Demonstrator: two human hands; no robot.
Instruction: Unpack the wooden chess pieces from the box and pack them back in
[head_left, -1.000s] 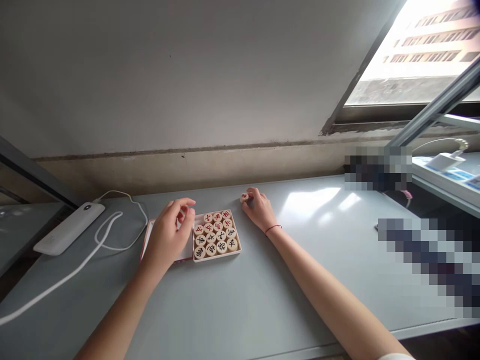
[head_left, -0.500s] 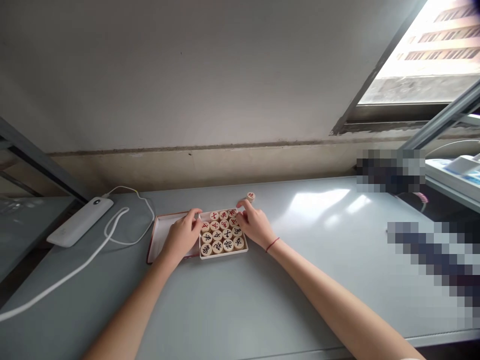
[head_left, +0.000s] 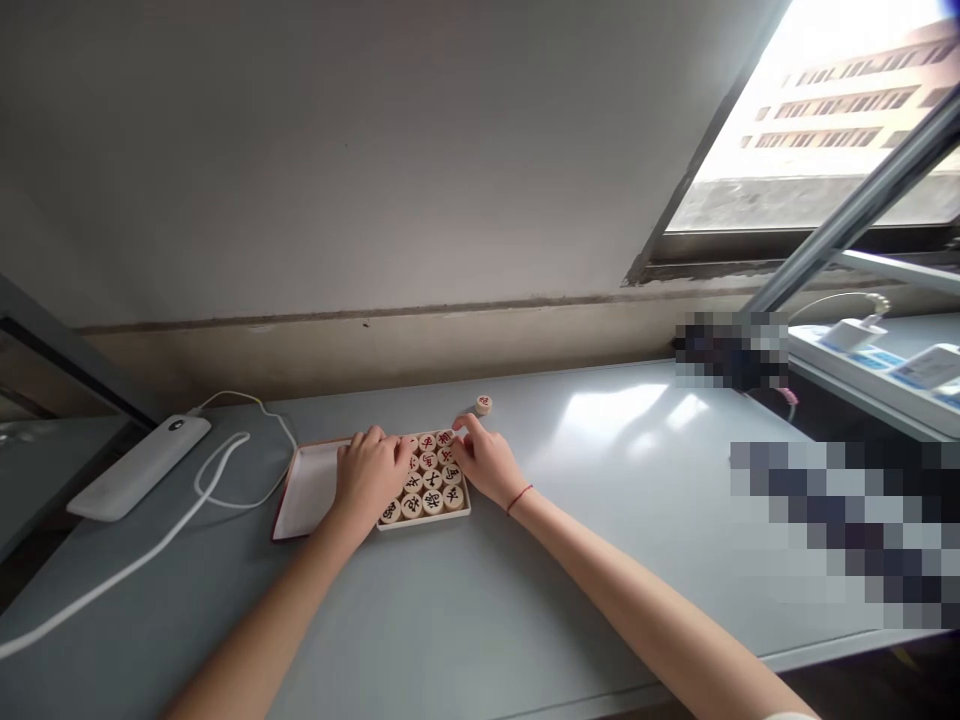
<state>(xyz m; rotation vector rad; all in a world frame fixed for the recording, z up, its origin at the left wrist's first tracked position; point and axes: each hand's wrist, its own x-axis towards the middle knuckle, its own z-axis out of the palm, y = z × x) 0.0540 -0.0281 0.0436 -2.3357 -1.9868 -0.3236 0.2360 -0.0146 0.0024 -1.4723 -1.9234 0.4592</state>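
Open box (head_left: 424, 522) of round pieces (head_left: 432, 479): on the desk (head_left: 450, 620), seven o'clock from view centre. Your left hand (head_left: 371, 470): over its nine-o'clock side. Your right hand (head_left: 487, 463): at its two-o'clock corner. Either grip: cannot tell. Loose piece (head_left: 484, 403): one o'clock. Lid (head_left: 309, 490): nine o'clock.

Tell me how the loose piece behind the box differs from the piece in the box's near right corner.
The loose piece bears a red character; the corner piece a black one. The loose piece sits on the table; the corner piece in the box. Both are round and pale.
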